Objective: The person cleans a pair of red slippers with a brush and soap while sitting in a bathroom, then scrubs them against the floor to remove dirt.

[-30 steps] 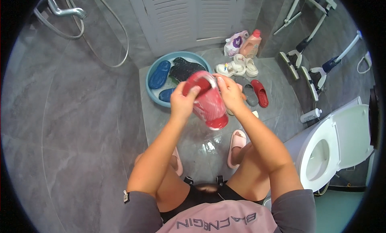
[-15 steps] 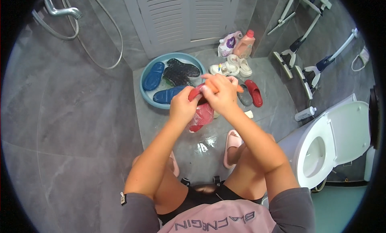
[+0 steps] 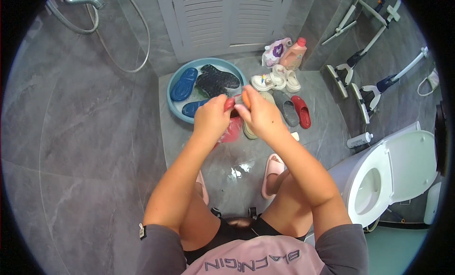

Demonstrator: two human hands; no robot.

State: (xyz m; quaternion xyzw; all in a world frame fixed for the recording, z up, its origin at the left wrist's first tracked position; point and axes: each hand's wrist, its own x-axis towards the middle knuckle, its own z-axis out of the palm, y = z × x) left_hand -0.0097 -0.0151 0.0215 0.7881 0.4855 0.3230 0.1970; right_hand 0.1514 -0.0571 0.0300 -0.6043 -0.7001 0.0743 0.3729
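- Red soft rubber slipper held over the wet grey floor, just in front of the round blue plastic basin; likely light, bendy and slick with water.
- Left hand closed round the slipper's upper end, fingers curled over its edge.
- Right hand closed too, pinching a small orange object against the slipper; brush or sponge, cannot tell.
- Best grip, judging by shape: across the strap or the thick sole edge, since a wet flat sole probably slides through the fingers.
- Count in the basin: two blue slippers and one black slipper.
- Count on the floor beyond: a pair of white clogs, one grey slipper, one more red slipper, one beige slipper partly hidden under the right hand.
- Two pink slippers on the feet.
- One orange detergent bottle and one purple-and-white pouch by the louvred door.
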